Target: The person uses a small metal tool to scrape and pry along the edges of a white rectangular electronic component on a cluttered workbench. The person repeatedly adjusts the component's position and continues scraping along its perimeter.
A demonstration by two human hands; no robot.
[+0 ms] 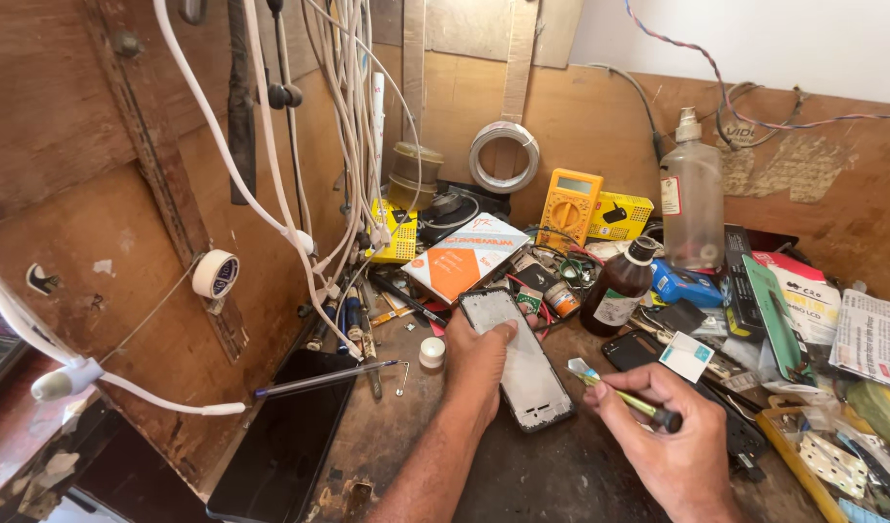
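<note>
just one head cam, looking down and forward over the cluttered workbench [561, 475], pretty close, wooden wall [581, 116] filling the upper frame.

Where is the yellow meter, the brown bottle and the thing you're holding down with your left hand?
yellow meter [568, 205]: head view, on its round dial.
brown bottle [616, 291]: head view, middle of its glass body.
phone frame [524, 368]: head view, pale middle panel, below the left hand [476, 356].

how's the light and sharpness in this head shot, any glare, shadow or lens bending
Head view: bright daylight falls on the bench, with the phone frame under the left hand lit pale and slightly glary; the lower left corner by the dark glass panel sits in shadow; wide-lens bending curves the wooden wall at the edges; the right hand and its small tool stay fairly sharp.
</note>
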